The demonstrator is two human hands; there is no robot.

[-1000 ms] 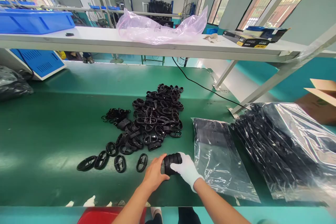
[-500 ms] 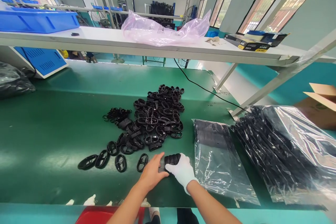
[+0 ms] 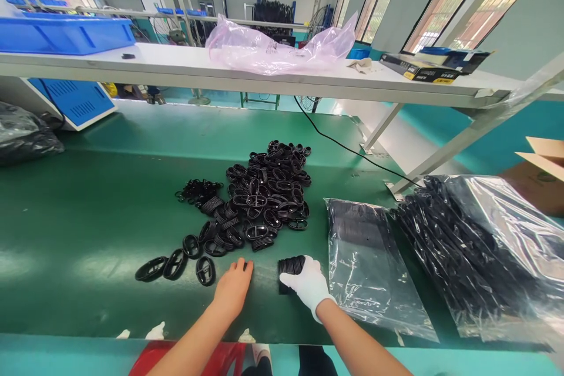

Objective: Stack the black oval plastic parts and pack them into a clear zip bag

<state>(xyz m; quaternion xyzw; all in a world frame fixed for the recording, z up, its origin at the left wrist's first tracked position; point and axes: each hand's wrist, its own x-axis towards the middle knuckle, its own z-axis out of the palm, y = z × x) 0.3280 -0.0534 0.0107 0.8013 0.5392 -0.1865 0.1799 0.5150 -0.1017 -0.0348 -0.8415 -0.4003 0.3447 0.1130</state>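
Note:
My right hand, in a white glove, is closed around a row of black rings packed side by side on the green table. To its left, my bare left hand reaches down to the table with its fingers curled over a black oval ring, which is almost wholly covered. Beyond both hands lies a big heap of black oval rings with crossbars. Several loose oval rings lie left of my left hand. A small cluster of finer black pieces sits by the heap's left side.
Right of my gloved hand lies a clear plastic bag with dark contents, beside a pile of filled bags. A shelf spans the back, holding a blue tray and pink plastic. A black cable crosses the table.
My left hand has left the row of rings and moved left, onto the single oval ring. My right hand still grips the row in nearly the same spot.

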